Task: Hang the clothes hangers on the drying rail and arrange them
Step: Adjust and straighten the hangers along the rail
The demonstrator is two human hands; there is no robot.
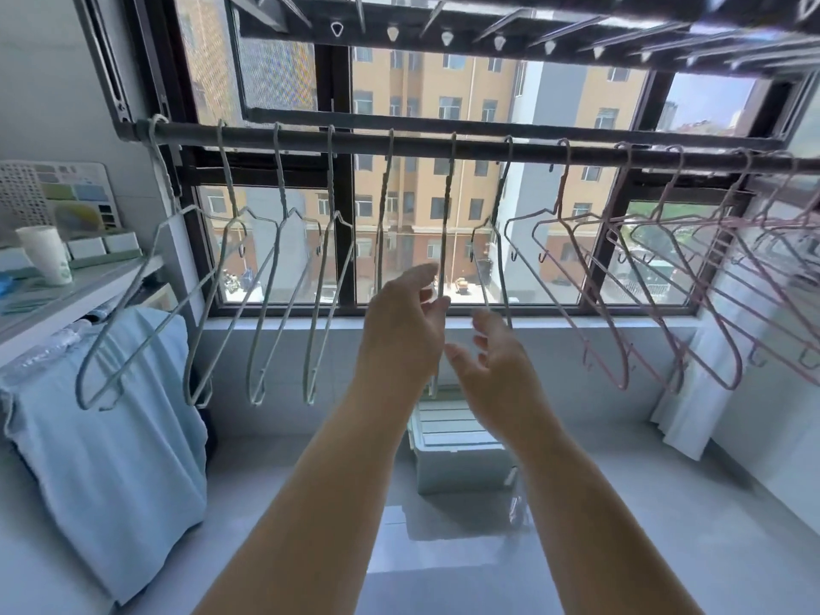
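A dark drying rail runs across the window. Several pale green wire hangers hang along its left half, and several pink hangers crowd its right half. One green hanger hangs edge-on at the middle. My left hand pinches that hanger's wire between thumb and fingers. Just below and to the right, my right hand is open with fingers spread, close to another green hanger but not gripping it.
A light blue cloth drapes over a stand at the left, below a shelf with a paper cup. A white plastic box sits on the floor under the window. White fabric hangs at the right. An upper rack spans overhead.
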